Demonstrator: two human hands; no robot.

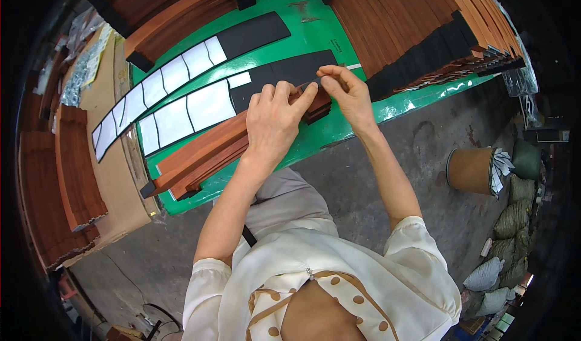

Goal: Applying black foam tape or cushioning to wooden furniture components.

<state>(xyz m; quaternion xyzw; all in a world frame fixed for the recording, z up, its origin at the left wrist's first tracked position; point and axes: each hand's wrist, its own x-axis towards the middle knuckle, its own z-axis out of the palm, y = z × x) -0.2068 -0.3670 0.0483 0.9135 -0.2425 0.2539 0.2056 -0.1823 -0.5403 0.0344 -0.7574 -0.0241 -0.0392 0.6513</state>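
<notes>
Several reddish-brown wooden strips with black end pieces lie in a small stack along the near edge of the green table. My left hand is closed over the top strip near its right end, with thumb stretched toward my right hand. At that end my right hand pinches a small black piece between thumb and forefinger; the fingers partly hide it. Just beyond the strips lies a black sheet with white rectangles along its left part. Behind it rests a second black sheet of the same kind.
Large stacks of wooden strips with black ends stand at the back right and back left. More brown strips lie on cardboard at left. A brown bin with paper scraps and several sacks stand on the floor at right.
</notes>
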